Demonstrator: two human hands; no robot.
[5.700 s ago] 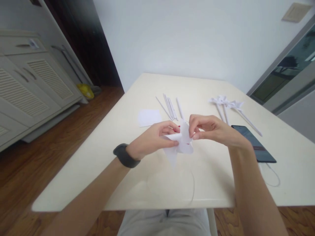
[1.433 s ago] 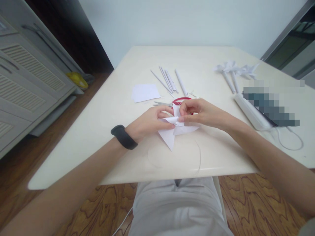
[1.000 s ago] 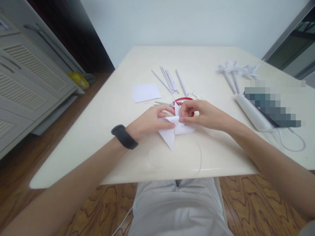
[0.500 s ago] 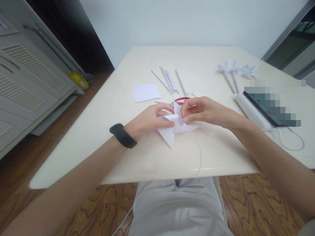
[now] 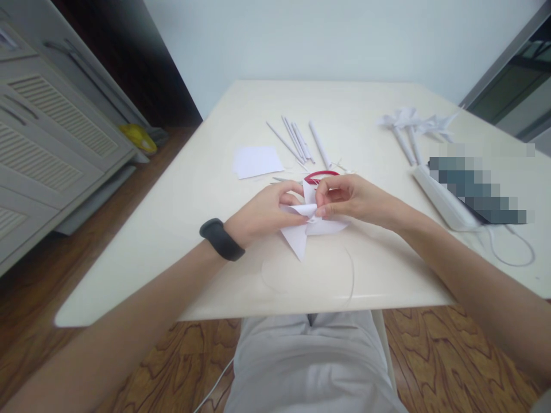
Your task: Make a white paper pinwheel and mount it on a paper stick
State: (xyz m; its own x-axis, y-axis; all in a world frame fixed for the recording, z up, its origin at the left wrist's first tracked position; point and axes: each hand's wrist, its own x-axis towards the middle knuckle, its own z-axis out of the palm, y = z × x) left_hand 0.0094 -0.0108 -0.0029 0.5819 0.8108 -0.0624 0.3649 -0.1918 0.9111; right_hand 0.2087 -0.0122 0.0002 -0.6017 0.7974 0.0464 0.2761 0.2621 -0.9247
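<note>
A white paper pinwheel point(image 5: 297, 238) with pointed blades is between my hands, just over the front of the table. My left hand point(image 5: 269, 212) grips its left side, the thumb pressing a curled blade near the middle. My right hand point(image 5: 350, 198) has thumb and fingertips pinched at the pinwheel's centre; whether a small piece is in the pinch is hidden. Right behind the hands lie scissors with red handles point(image 5: 321, 174), partly covered by the paper and fingers.
Behind the hands lie a stack of white paper point(image 5: 258, 162), several thin paper rolls point(image 5: 297, 140) and a thicker roll point(image 5: 319, 144). Pinwheels on sticks point(image 5: 404, 123) rest at the back right, near a white box-like object point(image 5: 445, 201) with a cable. A thin strip point(image 5: 353, 275) lies near the front edge.
My left thumb and the curled blade have shifted slightly right, towards the centre. The fingertips of my right hand have closed in on the pinwheel's middle, nearer my left thumb.
</note>
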